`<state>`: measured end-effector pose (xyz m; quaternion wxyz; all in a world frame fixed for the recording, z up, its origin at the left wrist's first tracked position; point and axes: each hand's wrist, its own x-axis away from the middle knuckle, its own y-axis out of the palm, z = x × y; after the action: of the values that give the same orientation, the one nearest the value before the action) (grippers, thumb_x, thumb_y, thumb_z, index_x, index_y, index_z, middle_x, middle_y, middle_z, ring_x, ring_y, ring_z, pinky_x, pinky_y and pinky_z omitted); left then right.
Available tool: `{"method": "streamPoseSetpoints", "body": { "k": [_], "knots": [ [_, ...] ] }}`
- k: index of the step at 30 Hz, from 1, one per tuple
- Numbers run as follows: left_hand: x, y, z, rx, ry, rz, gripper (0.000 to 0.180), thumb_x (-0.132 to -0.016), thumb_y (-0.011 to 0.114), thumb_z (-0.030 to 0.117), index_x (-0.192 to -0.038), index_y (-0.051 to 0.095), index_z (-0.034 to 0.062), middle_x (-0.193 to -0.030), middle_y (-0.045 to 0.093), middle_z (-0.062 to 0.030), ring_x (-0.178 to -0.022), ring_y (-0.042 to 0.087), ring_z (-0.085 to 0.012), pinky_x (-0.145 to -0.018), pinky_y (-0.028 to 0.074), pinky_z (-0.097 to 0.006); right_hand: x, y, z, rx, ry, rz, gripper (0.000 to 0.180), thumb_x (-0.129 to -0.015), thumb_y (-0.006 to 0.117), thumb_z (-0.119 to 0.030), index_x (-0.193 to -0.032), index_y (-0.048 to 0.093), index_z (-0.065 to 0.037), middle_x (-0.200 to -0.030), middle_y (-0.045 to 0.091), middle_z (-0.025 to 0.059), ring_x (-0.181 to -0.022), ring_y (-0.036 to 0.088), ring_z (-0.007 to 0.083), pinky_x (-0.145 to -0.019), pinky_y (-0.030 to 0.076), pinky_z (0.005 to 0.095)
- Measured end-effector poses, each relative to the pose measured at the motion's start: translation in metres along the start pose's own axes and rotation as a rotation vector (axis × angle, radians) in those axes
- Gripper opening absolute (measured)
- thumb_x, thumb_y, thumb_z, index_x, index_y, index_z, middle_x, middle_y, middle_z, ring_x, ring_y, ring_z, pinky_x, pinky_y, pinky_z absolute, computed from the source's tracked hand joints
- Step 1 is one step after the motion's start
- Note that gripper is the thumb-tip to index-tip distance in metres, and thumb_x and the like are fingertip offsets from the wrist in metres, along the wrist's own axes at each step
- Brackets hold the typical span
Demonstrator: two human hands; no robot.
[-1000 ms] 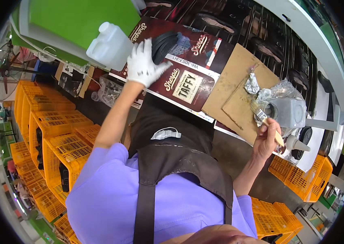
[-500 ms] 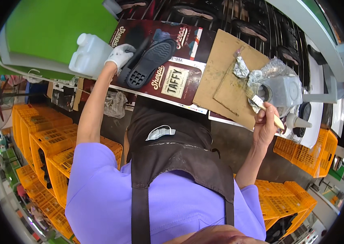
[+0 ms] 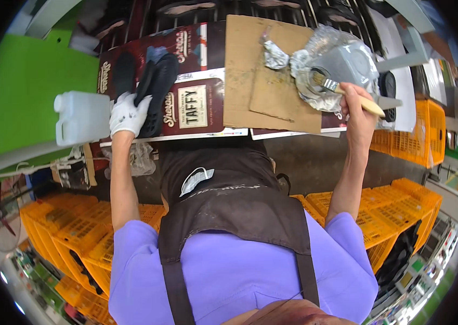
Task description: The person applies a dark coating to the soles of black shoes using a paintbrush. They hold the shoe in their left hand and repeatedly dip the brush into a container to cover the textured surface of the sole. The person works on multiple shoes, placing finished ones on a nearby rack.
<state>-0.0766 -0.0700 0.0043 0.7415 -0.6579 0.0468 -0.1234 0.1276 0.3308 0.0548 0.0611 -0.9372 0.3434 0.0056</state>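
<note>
My left hand (image 3: pixel 130 115), in a white glove with dark smudges, is closed on the edge of a dark shoe sole (image 3: pixel 157 103) tipped on its side over a printed maroon cardboard sheet (image 3: pixel 213 57). Just beyond the glove lies another dark, flat sole piece (image 3: pixel 125 73). My bare right hand (image 3: pixel 354 103) grips a paintbrush (image 3: pixel 371 106) by its pale wooden handle. Its bristles sit at the mouth of a clear plastic container (image 3: pixel 348 62), which lies on its side with crumpled foil and plastic wrap around it. Whether the bristles are wet, I cannot tell.
A white plastic jug (image 3: pixel 85 119) stands left of my gloved hand, beside a green surface (image 3: pixel 39 92). Stained brown cardboard (image 3: pixel 240 70) lies mid-table, with a foil-wrapped piece (image 3: pixel 275 56) on it. Dark footwear (image 3: pixel 185 7) rests on the rollers behind. Orange crates (image 3: pixel 407 135) stand at both sides.
The view has shifted, so the table sits further left. The sole at my left hand has tipped from tread-up onto its side. The brush bristles have moved into the container's mouth.
</note>
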Motion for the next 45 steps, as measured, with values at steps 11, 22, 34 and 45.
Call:
{"method": "streamPoseSetpoints", "body": {
  "k": [11, 22, 34, 45],
  "knots": [
    [0.023, -0.029, -0.013, 1.050, 0.046, 0.355, 0.019, -0.089, 0.053, 0.011, -0.100, 0.061, -0.0028, -0.098, 0.063, -0.0065, -0.083, 0.058, -0.0115, -0.077, 0.047, -0.025, -0.015, 0.019, 0.026, 0.569, -0.239, -0.002, 0.013, -0.078, 0.066, -0.015, -0.081, 0.066, -0.003, -0.058, 0.059, 0.0085, -0.050, 0.052, 0.0100, -0.050, 0.043, 0.0246],
    [0.045, -0.006, 0.084, 2.423, -0.056, -0.869, 0.080, -0.075, 0.046, 0.066, -0.124, 0.043, 0.0025, -0.097, 0.055, -0.0141, -0.055, 0.040, -0.0139, -0.058, 0.036, -0.029, -0.016, 0.006, 0.032, 0.132, 0.063, 0.106, 0.022, -0.080, 0.069, -0.022, -0.079, 0.065, 0.000, -0.058, 0.059, 0.0015, -0.049, 0.049, 0.0025, -0.045, 0.038, 0.0159],
    [0.053, 0.011, 0.138, 2.508, -0.386, -1.006, 0.066, -0.086, 0.035, 0.061, -0.111, 0.052, 0.0019, -0.081, 0.055, -0.0186, -0.072, 0.056, -0.0297, -0.070, 0.051, -0.045, -0.023, -0.014, 0.001, 0.476, -0.158, -0.253, 0.017, -0.082, 0.064, -0.018, -0.084, 0.065, -0.001, -0.062, 0.060, 0.0030, -0.055, 0.052, 0.0092, -0.052, 0.043, 0.0233],
    [0.049, -0.003, 0.155, 1.995, -0.069, -0.806, 0.072, -0.084, 0.030, 0.065, -0.119, 0.045, 0.0041, -0.103, 0.059, -0.0155, -0.093, 0.059, -0.0238, -0.081, 0.050, -0.037, -0.041, -0.055, -0.022, 0.466, -0.063, -0.726, 0.016, -0.079, 0.062, -0.009, -0.092, 0.065, -0.001, -0.073, 0.055, 0.0029, -0.066, 0.050, 0.0099, -0.059, 0.039, 0.0250]
  ]
}}
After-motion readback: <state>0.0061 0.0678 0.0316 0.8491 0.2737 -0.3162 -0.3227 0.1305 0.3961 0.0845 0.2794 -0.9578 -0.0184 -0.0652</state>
